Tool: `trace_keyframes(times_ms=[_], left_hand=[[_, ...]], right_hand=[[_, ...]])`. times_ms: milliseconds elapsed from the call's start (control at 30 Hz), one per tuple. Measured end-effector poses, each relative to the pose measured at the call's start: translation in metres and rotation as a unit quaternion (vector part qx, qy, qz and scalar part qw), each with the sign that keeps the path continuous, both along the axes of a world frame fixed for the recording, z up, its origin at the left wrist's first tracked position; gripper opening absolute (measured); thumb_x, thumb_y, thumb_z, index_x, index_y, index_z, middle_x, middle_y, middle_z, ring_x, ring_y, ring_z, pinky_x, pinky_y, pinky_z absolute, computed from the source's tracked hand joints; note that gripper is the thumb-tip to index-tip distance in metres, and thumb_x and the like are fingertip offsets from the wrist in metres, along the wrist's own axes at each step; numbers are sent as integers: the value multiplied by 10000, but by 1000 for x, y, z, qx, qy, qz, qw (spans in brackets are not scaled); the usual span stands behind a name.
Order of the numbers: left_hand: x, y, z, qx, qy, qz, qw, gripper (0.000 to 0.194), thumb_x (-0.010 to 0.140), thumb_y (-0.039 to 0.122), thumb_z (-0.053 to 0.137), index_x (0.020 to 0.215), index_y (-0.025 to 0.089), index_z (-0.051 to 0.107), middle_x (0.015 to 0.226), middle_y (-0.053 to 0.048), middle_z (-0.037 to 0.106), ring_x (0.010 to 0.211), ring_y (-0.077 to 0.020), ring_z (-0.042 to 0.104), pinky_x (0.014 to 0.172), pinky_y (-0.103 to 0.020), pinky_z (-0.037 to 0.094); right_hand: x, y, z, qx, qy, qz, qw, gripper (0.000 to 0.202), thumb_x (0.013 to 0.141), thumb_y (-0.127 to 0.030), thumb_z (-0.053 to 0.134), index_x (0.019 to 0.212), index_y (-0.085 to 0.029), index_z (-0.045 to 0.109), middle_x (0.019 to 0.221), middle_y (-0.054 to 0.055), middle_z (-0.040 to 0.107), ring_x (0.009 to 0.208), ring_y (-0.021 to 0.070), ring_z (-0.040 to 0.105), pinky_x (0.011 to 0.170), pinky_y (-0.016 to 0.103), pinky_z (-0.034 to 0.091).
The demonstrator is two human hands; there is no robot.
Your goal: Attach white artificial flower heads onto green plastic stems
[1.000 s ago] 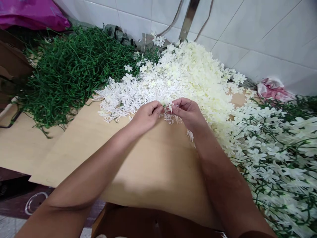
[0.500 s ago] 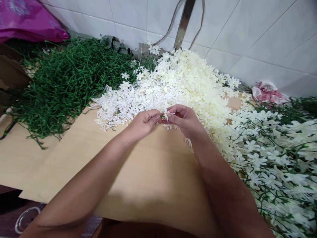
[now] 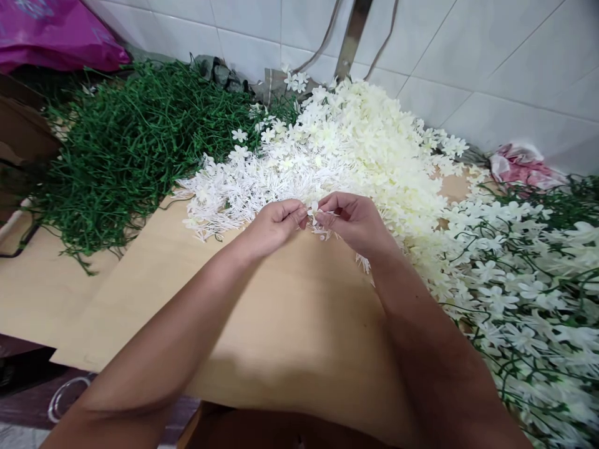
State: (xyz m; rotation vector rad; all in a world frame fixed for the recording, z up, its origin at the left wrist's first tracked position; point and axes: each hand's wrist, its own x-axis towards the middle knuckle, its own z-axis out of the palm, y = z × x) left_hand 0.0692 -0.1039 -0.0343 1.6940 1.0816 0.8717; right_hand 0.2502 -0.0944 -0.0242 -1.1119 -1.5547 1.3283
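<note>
Over the near edge of the flower heap, my left hand [image 3: 281, 223] and my right hand [image 3: 354, 221] meet fingertip to fingertip. Between them is a small white artificial flower [image 3: 314, 211], its petals facing up. Both hands are closed in a pinch on it, the left at its left side, the right at its right side. Fingers hide the flower's lower part. Just beyond lie white stamen-like pieces [image 3: 243, 193] and a mound of cream petals [image 3: 374, 137].
Green plastic stems [image 3: 140, 131] are piled at the left. Finished-looking flowers on green stems [image 3: 524, 299] spread over the right side. A tiled wall [image 3: 491, 56] stands behind the wooden board [image 3: 262, 337]. A purple bag [image 3: 56, 34] sits at the back left, a pink-white cloth [image 3: 524, 165] at the right.
The hands stay together with small finger shifts, and the flower's petals now show more openly between them. The whole view has shifted slightly.
</note>
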Motion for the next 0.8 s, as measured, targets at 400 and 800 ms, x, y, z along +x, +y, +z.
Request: trace_keyframes(times_ms=[400,800], left_hand=[[-2,3,-1,-26,-38,-40,998,367,838,473,509,620,181,462,618,18,453,612,-110,409,624,-253,365],[-4,5,-3,-80,-42,-64,994,418,786,524,575,585,181,447,559,48,376,554,-87,326,561,-246,297]], right_hand=[[-9,-3,-7,-72,99,32,992,416,544,-478,866,636,-175,598,789,14,637,662,119,617,696,318,546],[-17,-7,-6,-28,1,-3,1000,407,562,-461,847,597,-169,567,715,12,615,631,106,532,581,267,410]])
